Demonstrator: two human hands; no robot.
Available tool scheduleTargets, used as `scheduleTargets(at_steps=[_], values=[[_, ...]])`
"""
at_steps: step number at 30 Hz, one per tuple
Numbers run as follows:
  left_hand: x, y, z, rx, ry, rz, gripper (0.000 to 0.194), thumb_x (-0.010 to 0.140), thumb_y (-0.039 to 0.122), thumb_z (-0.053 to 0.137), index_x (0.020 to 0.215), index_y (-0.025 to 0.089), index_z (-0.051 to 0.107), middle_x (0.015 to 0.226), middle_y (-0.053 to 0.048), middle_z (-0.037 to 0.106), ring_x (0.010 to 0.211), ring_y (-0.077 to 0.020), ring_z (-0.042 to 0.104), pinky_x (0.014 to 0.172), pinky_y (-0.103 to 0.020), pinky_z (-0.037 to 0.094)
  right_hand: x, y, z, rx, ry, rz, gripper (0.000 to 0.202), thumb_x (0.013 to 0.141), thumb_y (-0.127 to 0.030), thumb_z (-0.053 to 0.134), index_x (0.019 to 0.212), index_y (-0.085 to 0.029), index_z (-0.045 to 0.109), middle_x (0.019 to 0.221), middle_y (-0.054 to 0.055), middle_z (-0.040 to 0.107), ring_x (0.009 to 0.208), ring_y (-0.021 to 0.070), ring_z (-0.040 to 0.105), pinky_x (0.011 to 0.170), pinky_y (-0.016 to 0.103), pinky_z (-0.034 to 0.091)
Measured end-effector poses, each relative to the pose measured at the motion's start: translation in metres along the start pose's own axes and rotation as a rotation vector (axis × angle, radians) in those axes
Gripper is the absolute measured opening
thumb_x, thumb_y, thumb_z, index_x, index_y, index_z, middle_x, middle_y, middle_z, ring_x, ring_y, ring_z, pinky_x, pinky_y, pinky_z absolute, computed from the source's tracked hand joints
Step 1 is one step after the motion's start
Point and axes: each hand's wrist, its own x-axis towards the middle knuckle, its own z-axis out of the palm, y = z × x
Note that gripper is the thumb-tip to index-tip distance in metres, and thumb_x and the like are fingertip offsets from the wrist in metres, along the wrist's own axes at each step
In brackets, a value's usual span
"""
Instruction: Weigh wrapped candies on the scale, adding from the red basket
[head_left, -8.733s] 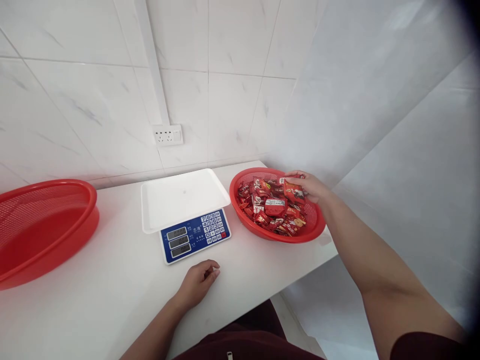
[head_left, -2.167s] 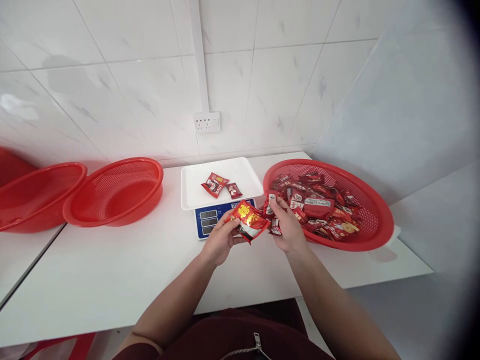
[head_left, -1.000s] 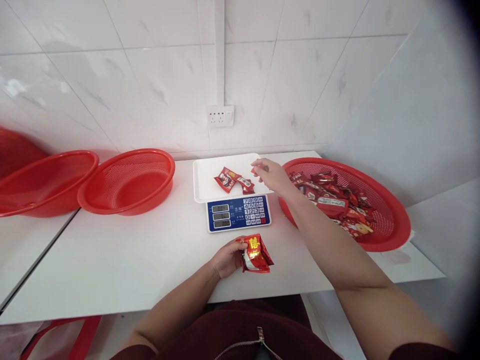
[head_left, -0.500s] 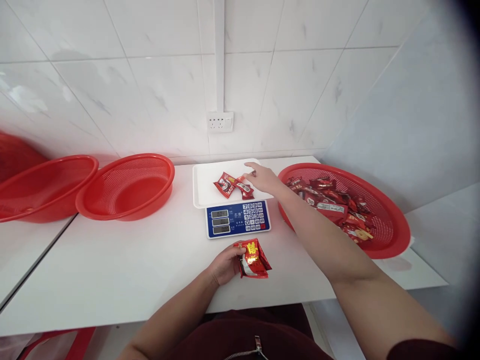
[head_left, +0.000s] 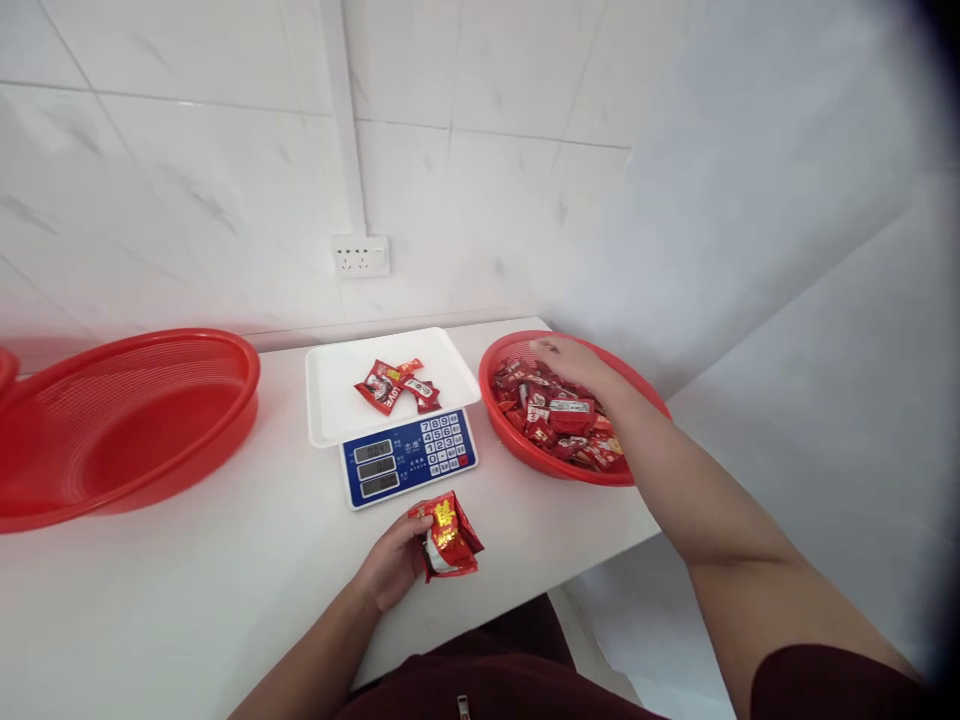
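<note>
Red packets with gold print [head_left: 448,535] are gripped between the thumb and fingers of the left hand [head_left: 397,560], held above the near edge of the white table [head_left: 292,560], in front of the scale [head_left: 409,455]; by the right hand [head_left: 574,362], blurred and held over the far side of the basket of red packets [head_left: 517,450], no packet can be seen gripped, and whether its fingers are open or closed cannot be told; on the scale's white tray [head_left: 337,385] a small cluster of red wrapped packets [head_left: 397,385] is laid, some of them overlapping, one printed with LOVE; the blue keypad panel is left uncovered below the tray; the filled basket is set just beside the scale, and another red basket [head_left: 161,430] is placed on its other side, near the tiled wall [head_left: 225,200] with its socket [head_left: 361,257]
</note>
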Motion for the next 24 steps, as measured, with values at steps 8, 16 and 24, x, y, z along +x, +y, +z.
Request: scheduleTargets(at_steps=[8,16,24], values=[[0.006,0.0,0.0,0.022,-0.026,-0.021,0.016,0.075,0.033,0.062,0.088,0.032,0.072,0.09,0.004,0.074,0.091,-0.0229,0.068,0.089,-0.042,0.052,-0.006,0.024,0.015,-0.187,-0.261,-0.039,0.037,0.08,-0.045,0.061,0.105,-0.019,0.067,0.118,0.013,0.066,0.109,0.0302,0.058,0.089,0.037,0.045],[0.008,0.003,0.0,-0.068,0.067,-0.056,0.025,0.07,0.029,0.067,0.095,0.024,0.068,0.093,-0.002,0.074,0.09,-0.0247,0.069,0.09,-0.041,0.052,-0.013,0.022,0.025,-0.198,-0.373,-0.16,0.041,0.077,-0.017,0.058,0.118,-0.023,0.061,0.123,0.009,0.061,0.107,0.0241,0.059,0.09,0.032,0.046],[0.012,0.004,0.001,-0.124,0.111,-0.098,0.039,0.071,0.021,0.068,0.108,0.014,0.06,0.095,-0.01,0.072,0.088,-0.0267,0.069,0.087,-0.044,0.054,-0.008,0.022,-0.025,-0.106,-0.664,-0.248,0.032,0.078,-0.04,0.061,0.105,-0.024,0.069,0.112,0.004,0.068,0.101,0.0232,0.061,0.086,0.03,0.047]])
